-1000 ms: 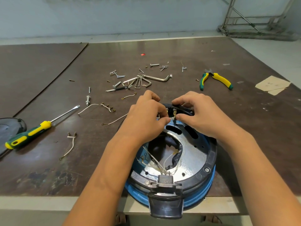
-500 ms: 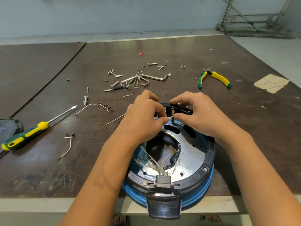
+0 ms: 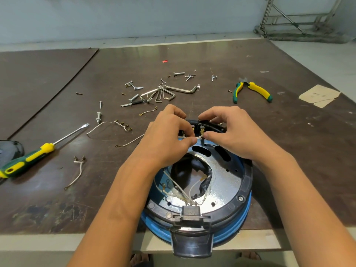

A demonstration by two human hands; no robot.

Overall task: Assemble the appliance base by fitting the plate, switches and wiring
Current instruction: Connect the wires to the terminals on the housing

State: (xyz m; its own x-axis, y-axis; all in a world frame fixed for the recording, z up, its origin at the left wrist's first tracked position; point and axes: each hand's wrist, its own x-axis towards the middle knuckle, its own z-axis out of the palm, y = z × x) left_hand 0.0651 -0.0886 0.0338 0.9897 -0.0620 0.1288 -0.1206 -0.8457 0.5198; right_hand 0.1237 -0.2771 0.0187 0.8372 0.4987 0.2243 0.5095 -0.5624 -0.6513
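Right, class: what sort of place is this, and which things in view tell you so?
Probably a repair or assembly workshop: a scuffed workbench strewn with hex keys, a screwdriver and pliers, with an opened appliance base being wired.

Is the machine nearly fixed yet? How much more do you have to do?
Maybe halfway. Done: the shiny plate sits inside the blue base, and thin wires reach the socket at the near edge. Right now: the left hand and right hand pinch a white wire at the switch on the far rim. Left to do: spare wires and screws lie on the table, probably waiting to go in.
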